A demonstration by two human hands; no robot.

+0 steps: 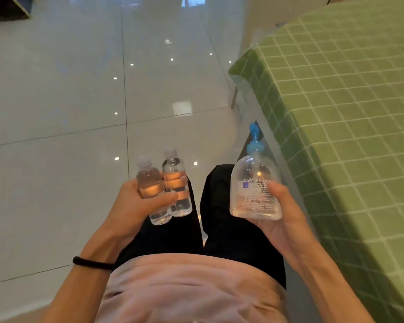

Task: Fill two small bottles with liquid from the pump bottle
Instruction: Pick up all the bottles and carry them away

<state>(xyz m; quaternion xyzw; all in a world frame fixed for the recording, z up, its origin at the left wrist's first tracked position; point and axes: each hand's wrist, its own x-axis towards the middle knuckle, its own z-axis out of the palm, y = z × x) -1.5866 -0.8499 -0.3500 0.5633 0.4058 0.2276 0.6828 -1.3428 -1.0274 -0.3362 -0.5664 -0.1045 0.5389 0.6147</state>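
Glossy white tile floor [56, 101] beside a green-checked tabletop [348, 113]; 3 clear bottles are held in front of the person.

Curled fingers and thumb of the left hand [135, 206] grip the 2 small bottles [176, 183], which stand upright, capped and touching side by side. At the tabletop's near edge, the right hand [282, 213] cups the pump bottle [254, 183] from below, with its thumb on the printed label and the blue pump head [254, 136] on top. Both hands are apart, over black trousers [231, 229]. How full the bottles are is unclear.
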